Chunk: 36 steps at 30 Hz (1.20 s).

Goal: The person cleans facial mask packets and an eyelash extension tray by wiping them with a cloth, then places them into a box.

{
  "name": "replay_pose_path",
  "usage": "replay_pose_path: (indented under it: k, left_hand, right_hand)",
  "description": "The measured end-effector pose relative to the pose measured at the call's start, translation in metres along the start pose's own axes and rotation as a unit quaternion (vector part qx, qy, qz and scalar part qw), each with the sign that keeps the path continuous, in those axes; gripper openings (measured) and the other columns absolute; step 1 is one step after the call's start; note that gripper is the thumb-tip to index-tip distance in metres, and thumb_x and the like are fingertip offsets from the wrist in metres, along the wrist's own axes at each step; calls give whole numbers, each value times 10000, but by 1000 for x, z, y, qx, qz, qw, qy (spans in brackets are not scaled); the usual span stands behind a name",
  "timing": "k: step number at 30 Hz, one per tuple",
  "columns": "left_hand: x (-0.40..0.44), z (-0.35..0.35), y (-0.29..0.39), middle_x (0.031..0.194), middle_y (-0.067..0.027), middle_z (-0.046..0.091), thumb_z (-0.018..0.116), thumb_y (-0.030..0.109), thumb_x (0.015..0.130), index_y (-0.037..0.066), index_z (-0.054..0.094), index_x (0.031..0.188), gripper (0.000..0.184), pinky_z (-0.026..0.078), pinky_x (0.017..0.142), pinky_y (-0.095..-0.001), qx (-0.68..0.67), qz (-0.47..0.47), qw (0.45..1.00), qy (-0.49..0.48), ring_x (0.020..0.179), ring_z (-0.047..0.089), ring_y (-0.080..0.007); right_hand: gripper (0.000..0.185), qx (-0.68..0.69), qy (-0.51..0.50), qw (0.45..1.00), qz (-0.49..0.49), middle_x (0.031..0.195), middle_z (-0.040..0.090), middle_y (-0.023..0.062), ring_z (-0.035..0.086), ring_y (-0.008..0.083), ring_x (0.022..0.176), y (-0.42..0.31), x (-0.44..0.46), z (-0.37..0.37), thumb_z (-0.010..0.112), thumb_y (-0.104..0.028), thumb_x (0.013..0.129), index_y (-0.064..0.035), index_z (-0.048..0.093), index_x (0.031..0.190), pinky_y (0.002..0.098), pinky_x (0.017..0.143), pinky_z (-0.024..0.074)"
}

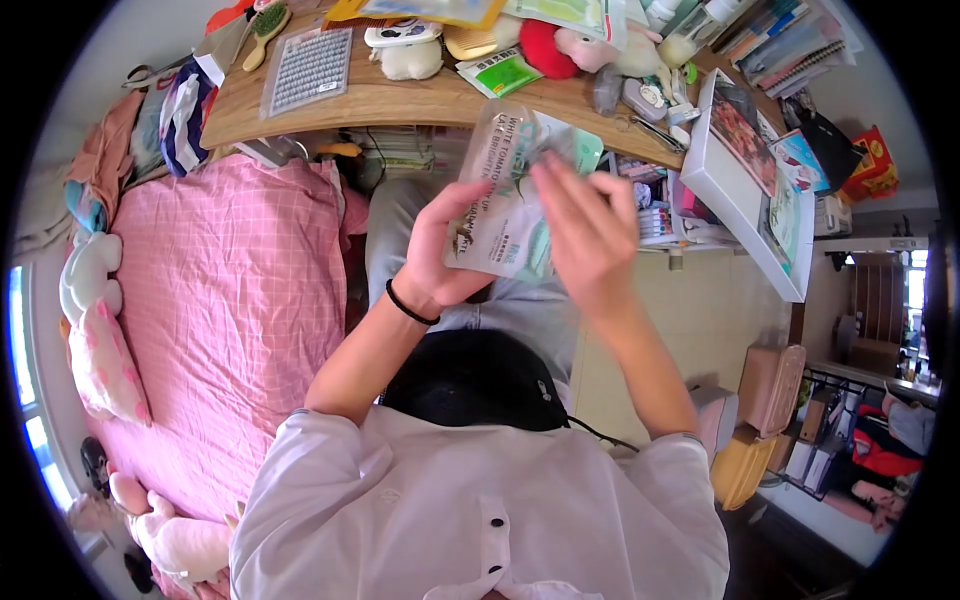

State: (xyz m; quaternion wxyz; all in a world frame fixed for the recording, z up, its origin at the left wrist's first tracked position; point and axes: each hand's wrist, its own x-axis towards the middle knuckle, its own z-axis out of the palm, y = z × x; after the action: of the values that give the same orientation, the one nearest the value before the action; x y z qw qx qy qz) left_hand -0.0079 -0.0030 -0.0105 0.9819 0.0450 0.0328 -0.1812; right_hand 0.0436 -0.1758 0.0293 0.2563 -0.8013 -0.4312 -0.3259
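My left hand [437,245], with a black band at the wrist, grips a white-and-green printed packet [497,215] by its lower left side. The packet has a clear, shiny upper part and large lettering, and is held tilted above my lap. Over its right side is my right hand [592,225], with the fingers bent toward the packet's face. Motion smears those fingertips, and a dark grey blur shows at them. Whether they pinch something or only touch the packet cannot be made out.
A wooden desk [420,98] ahead carries a sheet of small clear cells [308,72], a green packet [498,72], a hairbrush [265,30] and plush items. A white box lid [745,190] juts out at the right. A pink bed [225,290] lies left, with plush toys.
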Motion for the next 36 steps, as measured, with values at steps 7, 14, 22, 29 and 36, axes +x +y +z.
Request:
replay_pose_path:
  k: [7,14,22,29,36]
  left_hand:
    - [3,-5,0,1340,-131,634,411,530,1037,106,538,1429,592,464,1059,-432,-59,4,996,-70,1204,618,-273]
    - [3,-4,-5,1333,-129,633,433,563,1016,83,531,1429,641,477,1045,-424,-58,28,996,-62,1182,624,-280]
    - [0,-9,-5,1354,-174,609,495,464,958,36,505,1433,639,467,1058,-466,-44,34,998,-41,1195,613,-324]
    - [6,-19,1,1311,-184,634,507,342,889,32,520,1417,612,477,1046,-473,-38,32,996,-72,1157,635,-330]
    - [2,2,-2,1337,-177,627,523,352,893,33,529,1410,608,462,1064,-475,-47,25,998,-31,1185,629,-338]
  right_hand:
    - [386,74,7,994,78,1202,707,124,582,297,871,-14,-11,4,756,28,788,-16,708,1169,365,758,517]
    - [388,54,-9,998,42,1189,714,105,586,279,861,-3,-20,4,754,24,792,-14,704,1175,353,752,519]
    - [304,72,-31,992,97,1133,725,127,600,294,865,-1,-14,-3,736,3,817,-8,715,1120,369,783,528]
    - [316,146,-58,985,64,1170,715,100,600,285,869,-17,-29,0,743,10,802,-27,719,1115,361,776,529]
    - [350,59,5,996,72,1157,724,96,594,265,846,15,-10,0,759,8,790,-35,724,1135,349,750,524]
